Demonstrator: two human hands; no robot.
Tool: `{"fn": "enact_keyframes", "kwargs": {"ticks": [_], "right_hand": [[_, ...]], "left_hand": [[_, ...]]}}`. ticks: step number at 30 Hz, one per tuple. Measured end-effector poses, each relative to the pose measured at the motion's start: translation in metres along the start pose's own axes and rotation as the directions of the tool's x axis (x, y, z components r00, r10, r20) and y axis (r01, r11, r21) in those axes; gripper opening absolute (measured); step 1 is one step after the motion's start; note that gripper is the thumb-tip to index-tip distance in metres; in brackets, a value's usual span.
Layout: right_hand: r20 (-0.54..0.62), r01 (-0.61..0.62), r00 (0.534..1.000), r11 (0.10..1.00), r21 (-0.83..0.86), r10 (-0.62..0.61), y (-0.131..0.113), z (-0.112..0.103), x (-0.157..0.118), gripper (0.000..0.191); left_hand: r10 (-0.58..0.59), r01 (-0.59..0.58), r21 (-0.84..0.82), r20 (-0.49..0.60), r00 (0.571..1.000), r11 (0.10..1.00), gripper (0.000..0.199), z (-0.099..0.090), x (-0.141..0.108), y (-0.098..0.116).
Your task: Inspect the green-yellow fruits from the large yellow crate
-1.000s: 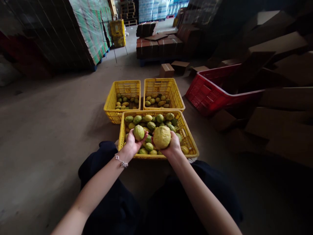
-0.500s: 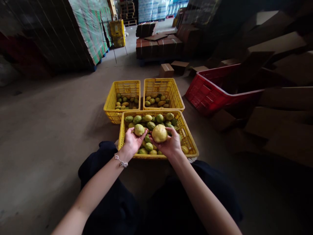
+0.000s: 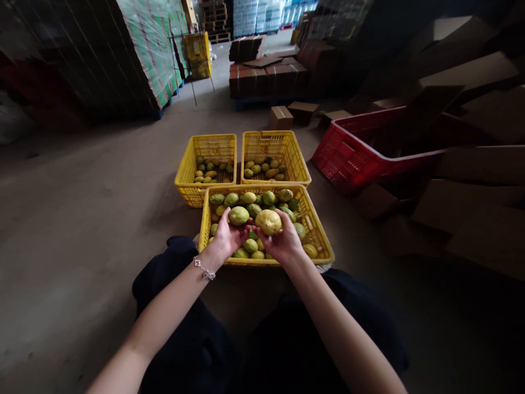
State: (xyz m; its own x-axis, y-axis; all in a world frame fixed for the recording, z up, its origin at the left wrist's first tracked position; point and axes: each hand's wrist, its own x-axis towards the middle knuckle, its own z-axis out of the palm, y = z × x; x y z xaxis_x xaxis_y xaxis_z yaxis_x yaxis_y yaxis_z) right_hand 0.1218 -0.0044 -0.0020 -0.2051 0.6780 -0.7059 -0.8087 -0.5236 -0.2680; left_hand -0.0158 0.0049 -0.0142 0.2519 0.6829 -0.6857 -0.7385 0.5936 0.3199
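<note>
Just above the near yellow crate (image 3: 266, 262), my left hand (image 3: 227, 236) holds a green-yellow lemon (image 3: 238, 216), lying sideways across its fingers. Beside it, my right hand (image 3: 286, 239) has its fingers and thumb around a larger, yellower lemon (image 3: 268, 222). The two lemons are close together but apart. Below them the crate holds many more lemons (image 3: 268, 197), green to yellow, partly covered by my hands. A bracelet (image 3: 204, 269) circles my left wrist.
Two yellow crates, a left one (image 3: 180, 178) and a right one (image 3: 301, 164), stand behind the near crate with fewer lemons inside. A red crate (image 3: 348, 158) is to the right, among cardboard boxes (image 3: 471, 202). Wrapped stacks (image 3: 151, 49) and pallets (image 3: 215, 19) stand farther back.
Both held lemons have turned in my fingers: the left one now shows its long side, and the right one is tipped over and slightly higher. The crates are unchanged.
</note>
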Motion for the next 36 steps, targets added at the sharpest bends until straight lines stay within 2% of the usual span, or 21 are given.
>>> {"fn": "enact_keyframes", "kwargs": {"ticks": [4,10,19,28,33,36], "right_hand": [[-0.009,-0.013,1.0,1.0,-0.025,0.013,0.0019,0.0019,-0.0023,0.033],[-0.032,0.061,0.998,0.998,-0.028,-0.062,0.0004,-0.0005,0.0015,0.033],[-0.052,0.032,0.998,0.997,-0.066,-0.036,0.0013,0.0018,-0.0021,0.036],[-0.051,-0.014,0.999,0.994,-0.106,0.008,0.003,-0.0033,0.0029,0.039],[-0.024,-0.008,1.0,0.993,-0.121,0.005,0.0001,-0.002,0.0009,0.037],[0.015,0.064,0.998,0.985,-0.159,-0.063,-0.0065,-0.0029,0.0006,0.03]], "left_hand": [[0.001,-0.001,0.017,0.01,1.0,1.0,0.049,0.0001,0.0001,-0.0004],[0.022,-0.025,0.05,0.06,0.998,0.998,0.044,-0.0003,0.0002,-0.0014],[0.024,-0.025,0.041,0.018,1.0,0.999,0.049,0.0035,-0.0006,-0.0042],[0.008,-0.007,0.107,-0.009,1.0,0.994,0.048,0.002,-0.0002,-0.0074],[0.052,-0.051,0.137,-0.008,0.999,0.989,0.051,0.0026,0.0011,-0.0065],[0.152,-0.148,0.157,-0.016,0.988,0.977,0.046,0.0032,0.0008,-0.0068]]}}
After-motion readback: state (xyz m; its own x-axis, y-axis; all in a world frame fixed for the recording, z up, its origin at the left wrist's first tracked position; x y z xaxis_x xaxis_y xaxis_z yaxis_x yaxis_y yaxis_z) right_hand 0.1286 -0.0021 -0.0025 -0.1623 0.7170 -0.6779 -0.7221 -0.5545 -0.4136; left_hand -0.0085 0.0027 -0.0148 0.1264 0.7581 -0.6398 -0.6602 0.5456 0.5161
